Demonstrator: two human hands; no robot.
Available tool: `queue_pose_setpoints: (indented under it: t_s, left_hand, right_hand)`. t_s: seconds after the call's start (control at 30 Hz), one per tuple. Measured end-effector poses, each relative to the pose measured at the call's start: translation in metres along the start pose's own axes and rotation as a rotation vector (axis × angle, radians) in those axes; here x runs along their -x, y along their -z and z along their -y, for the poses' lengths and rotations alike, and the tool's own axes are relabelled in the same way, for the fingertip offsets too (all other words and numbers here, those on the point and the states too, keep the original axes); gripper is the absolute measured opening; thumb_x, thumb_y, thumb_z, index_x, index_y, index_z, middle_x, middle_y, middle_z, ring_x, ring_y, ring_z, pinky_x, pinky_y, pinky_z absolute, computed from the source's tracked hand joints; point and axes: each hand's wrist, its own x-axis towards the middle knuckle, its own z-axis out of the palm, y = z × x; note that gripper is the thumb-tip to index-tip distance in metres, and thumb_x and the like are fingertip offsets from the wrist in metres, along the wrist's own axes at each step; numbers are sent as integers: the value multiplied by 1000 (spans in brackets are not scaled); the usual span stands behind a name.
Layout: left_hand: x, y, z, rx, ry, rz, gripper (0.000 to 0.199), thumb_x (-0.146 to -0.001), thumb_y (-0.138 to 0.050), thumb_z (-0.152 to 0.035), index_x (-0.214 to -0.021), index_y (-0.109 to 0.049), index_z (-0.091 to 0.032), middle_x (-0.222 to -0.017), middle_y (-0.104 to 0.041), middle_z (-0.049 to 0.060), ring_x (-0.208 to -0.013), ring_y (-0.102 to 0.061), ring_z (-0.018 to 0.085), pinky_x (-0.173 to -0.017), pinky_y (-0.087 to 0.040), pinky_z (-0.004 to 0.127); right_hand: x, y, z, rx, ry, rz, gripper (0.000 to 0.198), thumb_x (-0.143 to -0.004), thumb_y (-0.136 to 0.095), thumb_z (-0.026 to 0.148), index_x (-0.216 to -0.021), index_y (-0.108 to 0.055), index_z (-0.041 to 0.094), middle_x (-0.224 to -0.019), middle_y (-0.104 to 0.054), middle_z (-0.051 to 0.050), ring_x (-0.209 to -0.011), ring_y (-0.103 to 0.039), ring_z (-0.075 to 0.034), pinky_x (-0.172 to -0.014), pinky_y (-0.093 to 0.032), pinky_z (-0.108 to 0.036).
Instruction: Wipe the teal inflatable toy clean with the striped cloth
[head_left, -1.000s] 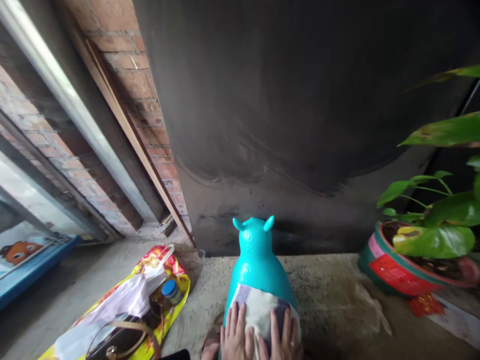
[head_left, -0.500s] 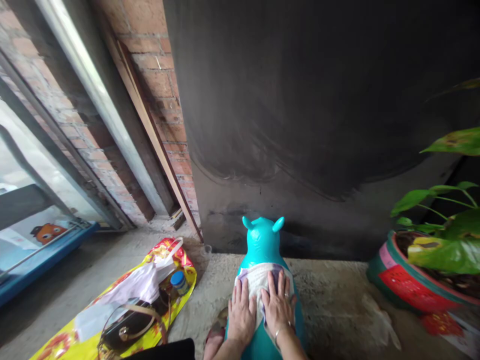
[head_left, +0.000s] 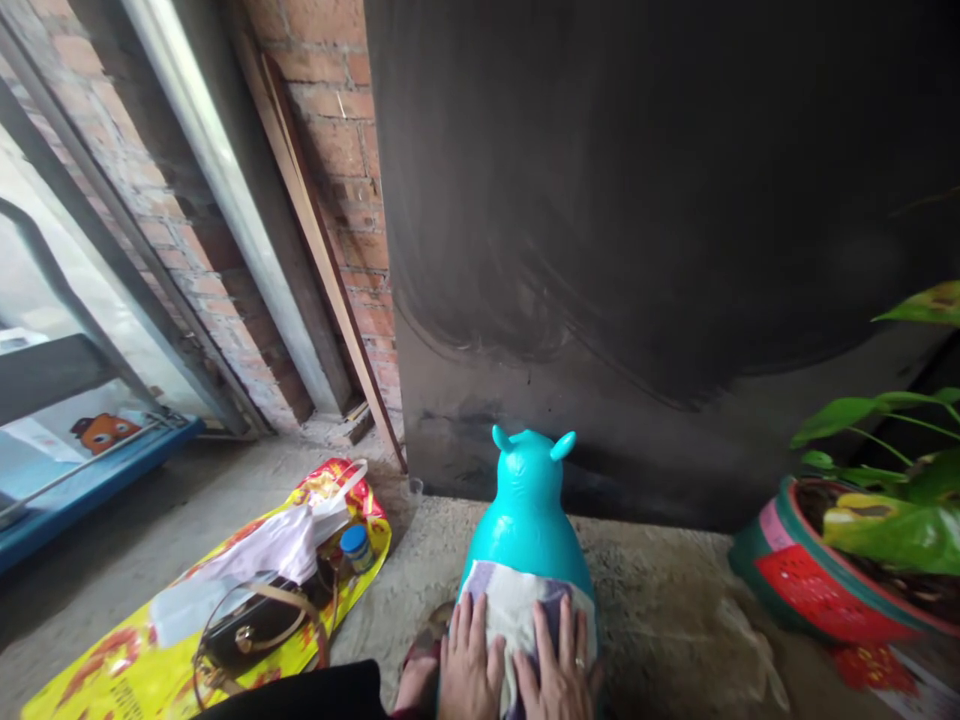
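Note:
A turquoise inflatable animal toy (head_left: 529, 515) with two small ears stands on the floor, its head toward the dark board. Over its back lies a white and purple cloth (head_left: 511, 590). My left hand (head_left: 471, 665) rests flat on the cloth's left side, fingers stretched forward. On the right side of the cloth, my right hand (head_left: 556, 665) also presses flat with fingers spread, a ring on one finger. Both wrists are cut off by the bottom edge of the view.
At left, a yellow plastic sheet (head_left: 105, 665) carries a dark handbag (head_left: 251, 625), a blue-lidded jar (head_left: 356, 548) and pale cloth. A blue trolley (head_left: 97, 490) stands beyond. A potted plant (head_left: 825, 590) sits at right. The dark board (head_left: 637, 250) leans on the brick wall.
Both hands and the cloth have slid back along the toy toward me, baring more of its turquoise neck and upper back. The view has shifted slightly.

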Motion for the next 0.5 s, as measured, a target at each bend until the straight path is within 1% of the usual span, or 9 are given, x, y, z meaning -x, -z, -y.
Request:
queue_pose_setpoints:
  t_s: [0.07, 0.13, 0.27, 0.4, 0.5]
  left_hand:
    - [-13, 8, -10, 20, 29, 22, 57, -90, -30, -38, -142, -37, -17, -155, -27, 8, -143, -25, 25, -115, -29, 46]
    - [-28, 15, -18, 59, 64, 61, 57, -91, -29, -37, -145, -33, -17, -156, -24, 8, -144, -21, 23, -116, -27, 45]
    - [-60, 22, -28, 156, 133, 132, 59, -92, -28, -36, -147, -26, -16, -158, -17, 8, -145, -18, 21, -117, -25, 42]
    - [-77, 22, -32, 164, 114, 153, 60, -92, -26, -35, -147, -23, -12, -159, -15, 9, -147, -11, 19, -119, -20, 41]
    - [-75, 24, -35, 173, 98, 143, 59, -92, -27, -33, -147, -24, -12, -158, -17, 9, -146, -11, 19, -119, -21, 41]
  right_hand:
    - [-27, 12, 3, -30, -8, 73, 50, -91, -40, 48, -139, -41, 35, -153, -27, -11, -137, -28, -40, -91, -40, -67]
    - [-53, 19, 6, -61, 7, 125, 50, -92, -37, 46, -141, -37, 36, -155, -20, -10, -140, -22, -40, -96, -37, -67]
    - [-92, 18, 10, -71, 62, 158, 51, -94, -34, 42, -144, -28, 38, -157, -13, -9, -142, -12, -37, -102, -30, -68]
    - [-109, 18, 12, -66, 68, 165, 51, -96, -32, 38, -146, -23, 37, -158, -9, -10, -143, -8, -36, -104, -27, -67]
    - [-108, 21, 13, -82, 66, 174, 51, -96, -32, 39, -146, -24, 37, -158, -10, -9, -143, -9, -36, -105, -28, -66]
